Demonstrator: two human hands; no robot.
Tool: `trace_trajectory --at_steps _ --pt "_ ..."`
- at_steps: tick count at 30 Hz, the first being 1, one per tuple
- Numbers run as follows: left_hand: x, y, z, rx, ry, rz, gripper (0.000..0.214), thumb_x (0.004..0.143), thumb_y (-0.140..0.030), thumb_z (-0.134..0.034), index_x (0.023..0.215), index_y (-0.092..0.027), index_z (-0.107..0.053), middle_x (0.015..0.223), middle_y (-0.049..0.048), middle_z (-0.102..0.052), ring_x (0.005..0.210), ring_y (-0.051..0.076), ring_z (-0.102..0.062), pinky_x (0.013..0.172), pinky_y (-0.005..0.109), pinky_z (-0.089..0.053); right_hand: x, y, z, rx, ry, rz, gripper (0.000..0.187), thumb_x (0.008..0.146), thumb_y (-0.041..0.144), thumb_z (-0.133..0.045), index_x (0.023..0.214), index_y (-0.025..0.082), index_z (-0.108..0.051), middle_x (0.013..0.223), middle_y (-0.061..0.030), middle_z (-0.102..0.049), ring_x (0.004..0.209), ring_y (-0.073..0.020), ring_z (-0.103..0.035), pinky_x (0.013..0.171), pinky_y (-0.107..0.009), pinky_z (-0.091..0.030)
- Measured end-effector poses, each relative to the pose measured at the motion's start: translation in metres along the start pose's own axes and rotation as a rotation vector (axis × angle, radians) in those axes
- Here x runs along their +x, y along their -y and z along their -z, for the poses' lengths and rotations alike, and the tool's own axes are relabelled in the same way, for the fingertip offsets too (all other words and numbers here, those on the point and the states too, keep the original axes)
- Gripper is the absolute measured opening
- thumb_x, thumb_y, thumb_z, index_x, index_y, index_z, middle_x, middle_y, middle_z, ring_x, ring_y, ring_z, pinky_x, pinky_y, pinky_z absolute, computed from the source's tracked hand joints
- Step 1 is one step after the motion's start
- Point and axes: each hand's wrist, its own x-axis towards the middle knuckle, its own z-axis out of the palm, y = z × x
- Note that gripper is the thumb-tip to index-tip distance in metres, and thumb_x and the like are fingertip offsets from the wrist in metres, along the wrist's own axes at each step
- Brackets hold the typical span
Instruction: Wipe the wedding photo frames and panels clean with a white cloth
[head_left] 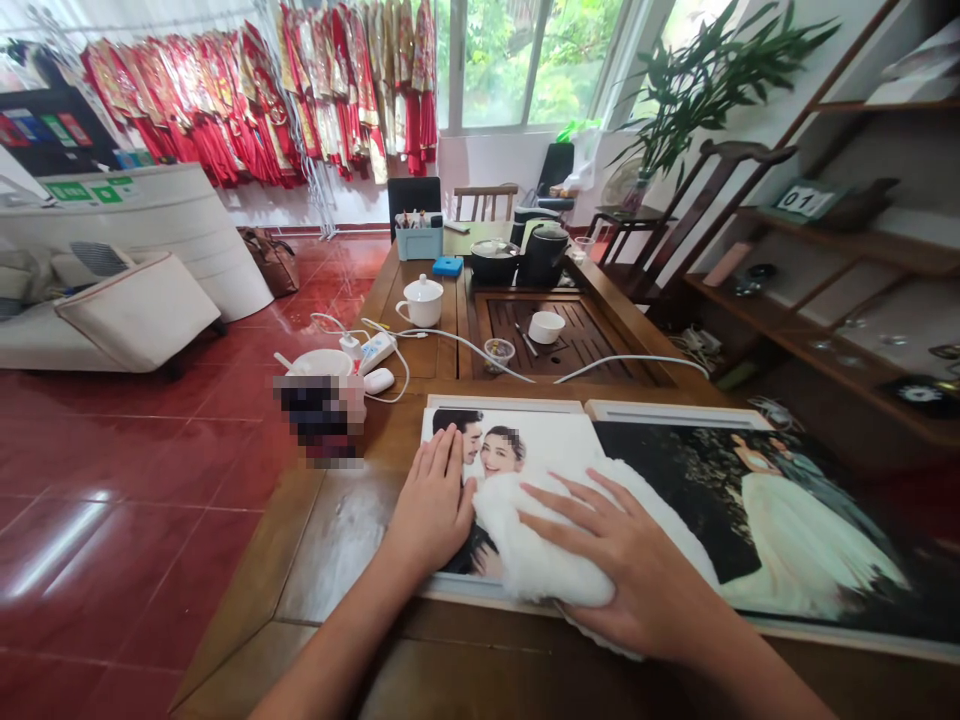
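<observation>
A framed photo of a couple (559, 430) lies flat on the wooden table. My left hand (431, 505) rests on its left side, fingers stretched out and pressed on the picture. My right hand (630, 560) is spread over a fluffy white cloth (517, 540), with the thumb hidden at the lower edge. That cloth lies on the couple photo's right half and reaches over to a second framed photo (810, 540). This darker picture shows a long pale gown and lies directly beside the first.
Behind the frames, a white cable (637, 362) crosses a tea tray (585, 340) holding a white cup (547, 327). A lidded mug (421, 302), power strip (377, 350) and white bowl (322, 365) stand left. Kettles (544, 255) and a blue-grey box (420, 240) are farther back.
</observation>
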Motion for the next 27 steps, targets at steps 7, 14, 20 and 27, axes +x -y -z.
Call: trace_trajectory --at_steps 7,14,20,27 --pt "-0.001 0.001 -0.002 -0.019 -0.028 -0.016 0.057 0.099 -0.033 -0.034 0.149 -0.006 -0.030 0.157 0.0161 -0.028 0.146 0.028 -0.024 0.118 0.047 -0.025 0.042 -0.034 -0.008 -0.023 -0.098 -0.101 0.061 0.082 0.044 -0.060 0.140 0.034 -0.046 0.145 -0.0045 -0.049 0.128 -0.0335 -0.048 0.104 -0.060 -0.031" --pt "-0.001 0.000 -0.004 -0.002 -0.072 0.009 0.055 0.099 -0.033 -0.034 0.148 -0.006 -0.032 0.156 0.0159 -0.031 0.144 0.027 -0.027 0.118 0.046 -0.026 0.051 -0.031 -0.008 -0.016 -0.128 -0.146 0.055 0.084 0.048 -0.057 0.137 0.032 -0.050 0.144 -0.0058 -0.050 0.128 -0.0337 -0.048 0.104 -0.061 -0.030" --pt "0.000 0.000 -0.002 0.008 -0.014 0.000 0.061 0.094 -0.027 -0.039 0.149 -0.003 -0.029 0.157 0.0168 -0.027 0.146 0.029 -0.024 0.119 0.045 -0.024 0.013 0.007 -0.003 -0.012 -0.052 -0.062 0.070 0.079 0.045 -0.061 0.145 0.035 -0.039 0.151 -0.0008 -0.040 0.136 -0.0330 -0.038 0.109 -0.059 -0.023" --pt "-0.001 0.002 -0.004 0.002 -0.022 -0.011 0.058 0.098 -0.031 -0.035 0.149 -0.005 -0.029 0.158 0.0159 -0.027 0.146 0.028 -0.023 0.119 0.046 -0.024 0.017 -0.006 -0.004 -0.018 -0.056 -0.123 0.070 0.079 0.046 -0.061 0.145 0.036 -0.039 0.149 -0.0011 -0.043 0.133 -0.0331 -0.042 0.107 -0.058 -0.027"
